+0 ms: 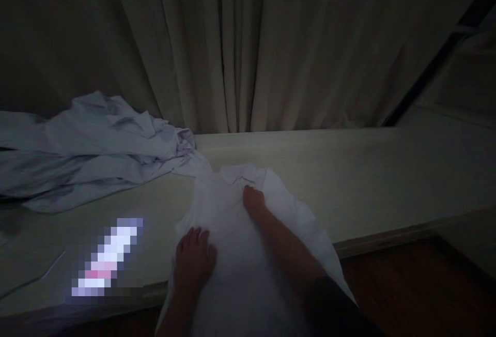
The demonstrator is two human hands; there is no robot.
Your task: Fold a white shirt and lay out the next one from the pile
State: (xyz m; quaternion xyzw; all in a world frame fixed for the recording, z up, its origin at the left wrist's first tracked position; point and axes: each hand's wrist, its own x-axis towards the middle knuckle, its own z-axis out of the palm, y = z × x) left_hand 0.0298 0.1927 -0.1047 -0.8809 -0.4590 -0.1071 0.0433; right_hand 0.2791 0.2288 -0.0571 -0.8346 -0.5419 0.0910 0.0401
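Note:
A white collared shirt (228, 254) lies spread over the table, its collar toward the back and its lower part hanging past the front edge. My left hand (195, 255) rests flat on the shirt's left side, fingers spread. Just below the collar, my right hand (253, 200) is closed, with its fingertips at the front of the shirt. Whether cloth is pinched in those fingers is hard to see in the dim light, but they touch the shirt near the neck opening.
A heap of pale crumpled shirts (101, 146) lies at the back left, touching the spread shirt. A bright, pixelated object (110, 257) and a thin cable (48, 272) are at the front left of the pale table (349, 187). Beige curtains (294, 52) hang behind.

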